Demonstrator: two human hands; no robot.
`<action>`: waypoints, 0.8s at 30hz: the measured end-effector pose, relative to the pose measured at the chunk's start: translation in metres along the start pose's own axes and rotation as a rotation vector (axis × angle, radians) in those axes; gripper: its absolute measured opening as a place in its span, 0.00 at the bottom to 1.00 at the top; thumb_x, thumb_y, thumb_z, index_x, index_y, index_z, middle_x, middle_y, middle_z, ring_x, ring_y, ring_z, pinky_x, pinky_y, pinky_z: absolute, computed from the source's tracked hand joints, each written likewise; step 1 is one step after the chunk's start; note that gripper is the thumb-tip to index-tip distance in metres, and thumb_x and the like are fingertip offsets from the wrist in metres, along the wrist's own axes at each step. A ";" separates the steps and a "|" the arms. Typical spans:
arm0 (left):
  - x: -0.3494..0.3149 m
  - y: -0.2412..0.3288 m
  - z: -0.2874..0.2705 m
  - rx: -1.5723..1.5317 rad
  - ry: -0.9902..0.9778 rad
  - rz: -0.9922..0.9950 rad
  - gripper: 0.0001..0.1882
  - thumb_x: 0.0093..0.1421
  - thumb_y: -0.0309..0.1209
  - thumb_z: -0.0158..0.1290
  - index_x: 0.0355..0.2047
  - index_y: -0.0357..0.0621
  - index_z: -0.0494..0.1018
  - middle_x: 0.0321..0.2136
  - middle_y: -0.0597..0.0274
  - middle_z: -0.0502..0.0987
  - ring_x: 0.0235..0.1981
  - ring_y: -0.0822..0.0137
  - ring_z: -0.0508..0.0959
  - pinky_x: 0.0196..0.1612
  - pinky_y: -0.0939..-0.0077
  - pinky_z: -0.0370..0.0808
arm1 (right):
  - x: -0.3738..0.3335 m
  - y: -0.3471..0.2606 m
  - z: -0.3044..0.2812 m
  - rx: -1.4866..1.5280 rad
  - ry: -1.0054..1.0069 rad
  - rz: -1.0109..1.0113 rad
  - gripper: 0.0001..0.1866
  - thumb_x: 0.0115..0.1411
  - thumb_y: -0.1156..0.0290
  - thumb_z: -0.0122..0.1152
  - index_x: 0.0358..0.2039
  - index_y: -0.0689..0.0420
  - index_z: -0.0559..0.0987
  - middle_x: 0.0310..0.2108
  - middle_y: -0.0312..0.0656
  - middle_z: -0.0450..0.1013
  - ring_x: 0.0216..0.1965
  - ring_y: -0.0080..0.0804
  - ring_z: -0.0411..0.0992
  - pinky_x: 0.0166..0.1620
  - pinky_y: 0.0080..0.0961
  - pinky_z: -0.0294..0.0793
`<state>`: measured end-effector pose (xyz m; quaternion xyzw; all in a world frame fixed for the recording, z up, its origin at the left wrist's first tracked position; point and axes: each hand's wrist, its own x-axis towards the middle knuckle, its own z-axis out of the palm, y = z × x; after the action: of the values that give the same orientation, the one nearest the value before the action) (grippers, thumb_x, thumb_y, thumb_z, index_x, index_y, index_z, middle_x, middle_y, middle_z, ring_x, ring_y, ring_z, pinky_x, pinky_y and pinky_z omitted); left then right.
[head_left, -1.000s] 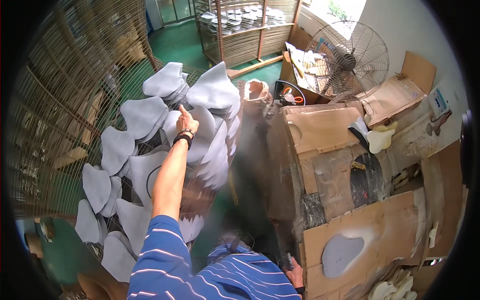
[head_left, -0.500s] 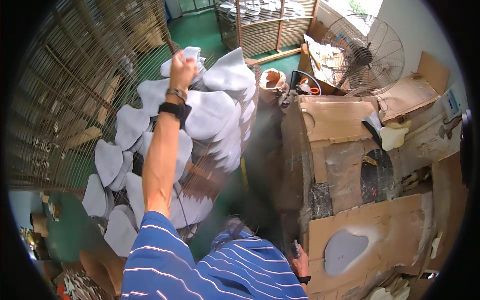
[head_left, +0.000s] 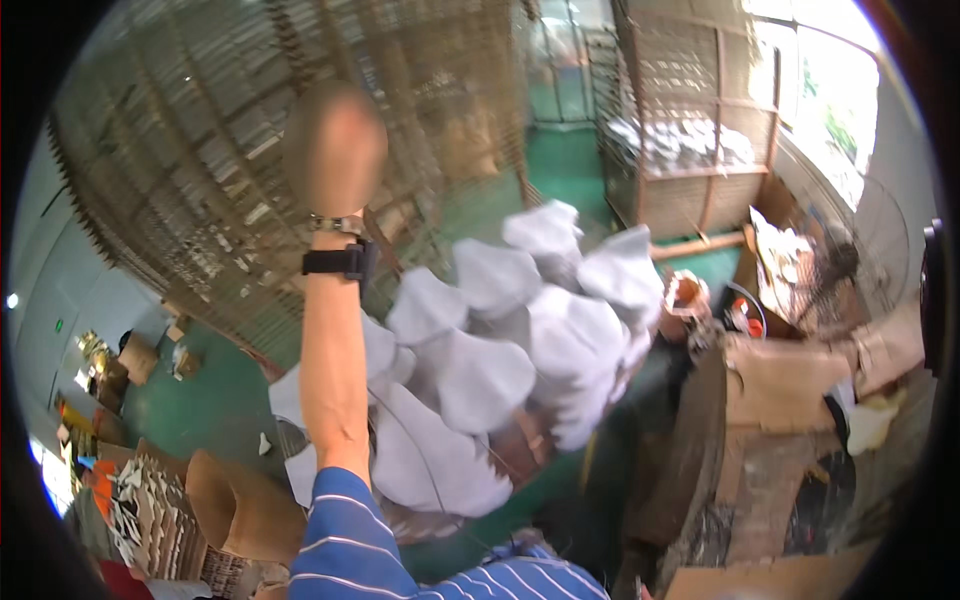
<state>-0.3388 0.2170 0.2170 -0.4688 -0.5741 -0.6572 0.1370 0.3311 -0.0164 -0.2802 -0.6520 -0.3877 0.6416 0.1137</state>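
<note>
My left hand (head_left: 340, 145) is raised at the end of an outstretched arm, in front of a tall wire rack (head_left: 230, 200). It is smeared, so its fingers cannot be made out, nor whether it touches the rack. A dark wristband and a bracelet are on that wrist. Below and right of the arm, many light grey, curved flat pieces (head_left: 485, 380) overlap on a low wire rack. Only a sliver of my right hand (head_left: 643, 592) shows at the lower edge; its fingers are hidden.
To the right stands a bench covered in cardboard (head_left: 780, 385), with a wire-guarded fan (head_left: 840, 265) behind it. Another rack (head_left: 700, 180) holds grey pieces at the back. Stacked cardboard (head_left: 150, 510) lies at lower left. A brown container (head_left: 685, 292) sits beyond the grey pieces.
The view has tilted up and swung left. My left hand has gone from the far grey pieces to in front of the tall rack. My right hand has nearly left the picture.
</note>
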 end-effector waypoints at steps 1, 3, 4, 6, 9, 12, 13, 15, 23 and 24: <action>0.006 0.004 0.000 0.189 0.035 0.010 0.31 0.55 0.26 0.58 0.61 0.35 0.67 0.58 0.45 0.72 0.59 0.51 0.73 0.63 0.55 0.69 | 0.042 0.054 0.000 0.012 0.074 -0.011 0.23 0.72 0.54 0.49 0.62 0.46 0.75 0.13 0.27 0.56 0.11 0.21 0.50 0.14 0.24 0.48; 0.040 -0.015 -0.038 0.497 0.032 0.011 0.30 0.55 0.28 0.57 0.60 0.36 0.68 0.63 0.43 0.66 0.63 0.46 0.67 0.65 0.52 0.67 | 0.044 0.046 -0.006 -0.059 -0.026 -0.061 0.20 0.73 0.64 0.47 0.61 0.50 0.76 0.18 0.32 0.64 0.16 0.23 0.57 0.18 0.28 0.58; 0.055 -0.014 -0.047 0.637 0.019 0.004 0.30 0.55 0.28 0.56 0.59 0.37 0.68 0.64 0.43 0.65 0.64 0.46 0.66 0.66 0.52 0.66 | 0.040 0.037 -0.001 -0.162 0.044 -0.295 0.20 0.72 0.66 0.47 0.62 0.52 0.75 0.24 0.36 0.69 0.22 0.27 0.63 0.25 0.30 0.65; 0.104 -0.026 -0.071 0.926 -0.025 0.035 0.27 0.57 0.29 0.53 0.58 0.40 0.70 0.66 0.47 0.62 0.66 0.45 0.62 0.66 0.53 0.66 | 0.031 0.014 0.005 -0.306 0.081 -0.482 0.21 0.71 0.67 0.46 0.63 0.55 0.73 0.35 0.42 0.76 0.33 0.35 0.71 0.37 0.34 0.72; 0.138 -0.035 -0.081 1.159 -0.062 -0.044 0.25 0.58 0.29 0.53 0.58 0.42 0.71 0.65 0.52 0.63 0.66 0.47 0.62 0.66 0.54 0.67 | 0.017 -0.019 0.009 -0.423 0.062 -0.504 0.23 0.69 0.66 0.47 0.63 0.56 0.73 0.45 0.51 0.78 0.45 0.47 0.75 0.47 0.38 0.73; 0.153 -0.036 -0.090 1.232 -0.130 -0.207 0.25 0.60 0.28 0.51 0.59 0.42 0.70 0.68 0.57 0.59 0.68 0.49 0.60 0.67 0.50 0.65 | 0.007 -0.032 0.022 -0.451 0.126 -0.716 0.24 0.67 0.67 0.48 0.63 0.55 0.72 0.46 0.57 0.77 0.48 0.54 0.75 0.48 0.41 0.73; 0.157 -0.038 -0.097 1.268 -0.152 -0.247 0.24 0.60 0.27 0.51 0.59 0.43 0.70 0.69 0.57 0.58 0.68 0.50 0.59 0.67 0.49 0.65 | 0.010 -0.035 0.026 -0.463 0.117 -0.663 0.24 0.67 0.67 0.48 0.63 0.54 0.72 0.46 0.57 0.77 0.48 0.54 0.75 0.49 0.41 0.73; 0.160 -0.052 -0.101 1.397 -0.118 -0.162 0.24 0.61 0.27 0.51 0.59 0.42 0.69 0.69 0.58 0.57 0.67 0.50 0.60 0.64 0.49 0.67 | 0.012 -0.040 0.033 -0.480 0.110 -0.578 0.24 0.66 0.67 0.48 0.63 0.54 0.72 0.47 0.58 0.77 0.49 0.55 0.74 0.49 0.41 0.73; 0.159 -0.047 -0.108 1.496 -0.073 0.005 0.19 0.56 0.30 0.54 0.49 0.37 0.73 0.59 0.52 0.67 0.59 0.47 0.68 0.59 0.49 0.69 | 0.015 -0.037 0.051 -0.492 0.126 -0.516 0.26 0.65 0.68 0.48 0.63 0.53 0.72 0.48 0.60 0.76 0.50 0.59 0.73 0.50 0.42 0.72; 0.158 -0.045 -0.105 1.477 -0.091 0.006 0.18 0.56 0.30 0.54 0.47 0.37 0.73 0.57 0.52 0.68 0.58 0.47 0.68 0.58 0.49 0.70 | 0.017 -0.032 0.051 -0.516 0.151 -0.532 0.26 0.64 0.69 0.48 0.64 0.52 0.72 0.48 0.59 0.76 0.50 0.57 0.74 0.50 0.42 0.72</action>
<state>-0.5016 0.1945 0.3210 -0.2826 -0.8707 -0.0792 0.3947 0.2703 -0.0019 -0.2800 -0.5812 -0.6828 0.4209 0.1369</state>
